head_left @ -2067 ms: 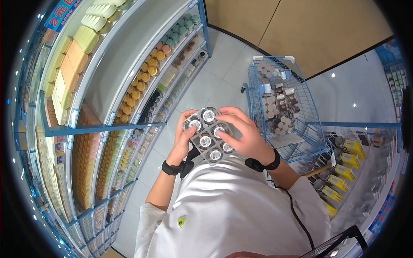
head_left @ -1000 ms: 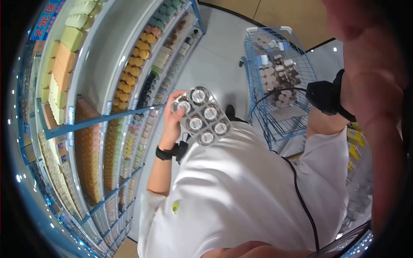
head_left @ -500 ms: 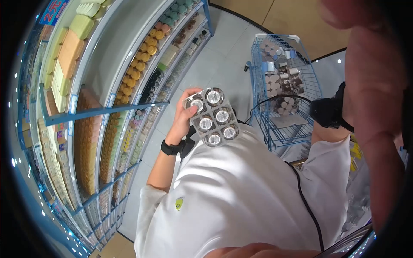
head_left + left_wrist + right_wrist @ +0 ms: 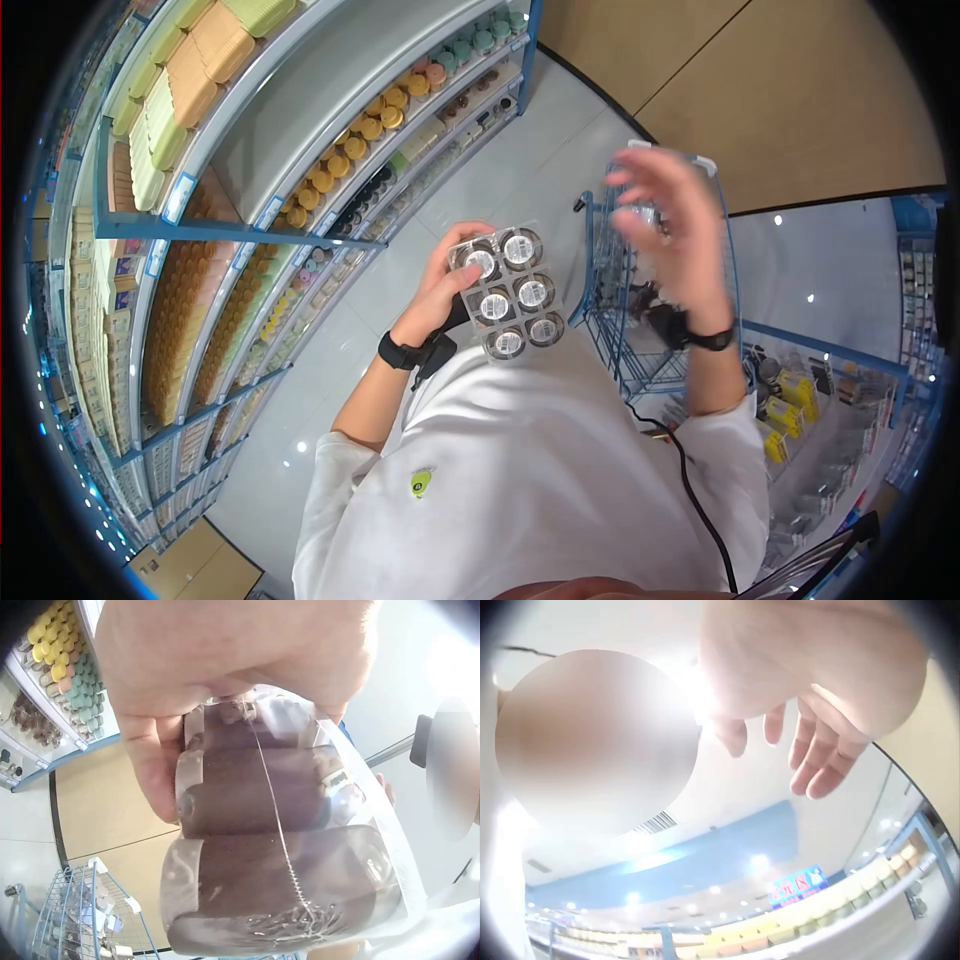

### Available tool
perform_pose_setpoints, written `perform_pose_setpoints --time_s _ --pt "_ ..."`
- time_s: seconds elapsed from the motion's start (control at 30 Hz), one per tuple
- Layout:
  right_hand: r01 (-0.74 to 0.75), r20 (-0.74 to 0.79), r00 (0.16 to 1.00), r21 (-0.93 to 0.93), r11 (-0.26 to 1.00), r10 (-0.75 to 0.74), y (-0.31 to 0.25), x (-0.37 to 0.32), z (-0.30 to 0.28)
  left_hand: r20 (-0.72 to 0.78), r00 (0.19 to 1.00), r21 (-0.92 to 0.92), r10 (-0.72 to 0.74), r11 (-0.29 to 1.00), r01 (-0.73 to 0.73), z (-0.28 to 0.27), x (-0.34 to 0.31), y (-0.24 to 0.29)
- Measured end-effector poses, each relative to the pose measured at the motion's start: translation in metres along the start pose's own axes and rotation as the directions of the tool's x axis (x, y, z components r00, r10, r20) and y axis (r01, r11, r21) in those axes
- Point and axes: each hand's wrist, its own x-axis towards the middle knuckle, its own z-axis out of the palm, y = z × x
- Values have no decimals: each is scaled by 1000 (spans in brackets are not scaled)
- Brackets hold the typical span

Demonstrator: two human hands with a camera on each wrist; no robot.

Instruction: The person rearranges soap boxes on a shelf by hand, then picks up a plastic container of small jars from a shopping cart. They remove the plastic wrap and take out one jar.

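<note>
My left hand (image 4: 438, 290) grips a clear-wrapped pack of brown cups or jars (image 4: 512, 293) by one corner, thumb across its top face. Round ends with white labels face up in two rows in the head view. The left wrist view shows the brown sides of the pack (image 4: 255, 825) under crinkled film with a seam, the fingers curled round the upper end. Off to the right, my right hand (image 4: 675, 225) is raised, blurred and holds nothing. Its fingers are spread and loosely bent; the right wrist view shows the bare palm side of this hand (image 4: 802, 682).
A blue wire cart (image 4: 650, 365) stands ahead, partly covered by the right hand. Shelves (image 4: 330, 240) of yellow, green and brown goods run along the left. On the right, yellow-tagged goods (image 4: 795, 395) hang on a rack. A black cable (image 4: 690, 490) runs down the white shirt.
The right hand left the pack, came up close to the head camera, then moved down and away over the cart. The left hand kept hold of the pack throughout.
</note>
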Motion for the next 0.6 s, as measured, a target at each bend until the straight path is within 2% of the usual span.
perform_pose_setpoints --time_s 0.07,0.1,0.17,0.23,0.27,0.3,0.37,0.4,0.47,0.53,0.6 --pt "-101 166 980 -80 992 113 29 -7 30 -19 998 27 58 998 -58 -17 4 0" --pt "-96 168 980 -87 992 110 38 -9 43 -39 993 67 107 992 -104 -26 6 0" --pt "-153 285 937 -193 969 205 48 -12 72 -90 988 41 122 992 -119 -27 12 7" --pt "-133 286 938 -227 965 197 61 -15 99 -214 899 409 383 870 -274 -24 18 9" --pt "-109 289 939 -260 959 185 66 -15 111 -260 880 535 398 818 -212 -25 21 14" --pt "-114 283 940 -267 957 191 71 -15 123 -254 883 529 395 821 -215 -30 24 17" --pt "-30 194 976 -319 947 96 78 -14 143 -258 884 644 390 751 -144 -40 30 19" --pt "-34 193 976 -324 946 102 83 -14 151 -254 881 614 398 771 -171 -46 32 18" --pt "21 111 994 -346 938 18 90 -9 163 -255 896 582 365 798 -159 -52 32 17" --pt "-33 90 994 -302 953 63 80 -2 167 -252 909 552 332 821 -147 -58 32 23" --pt "-81 71 992 -256 963 103 76 5 166 -158 929 488 334 845 -220 -65 31 31"
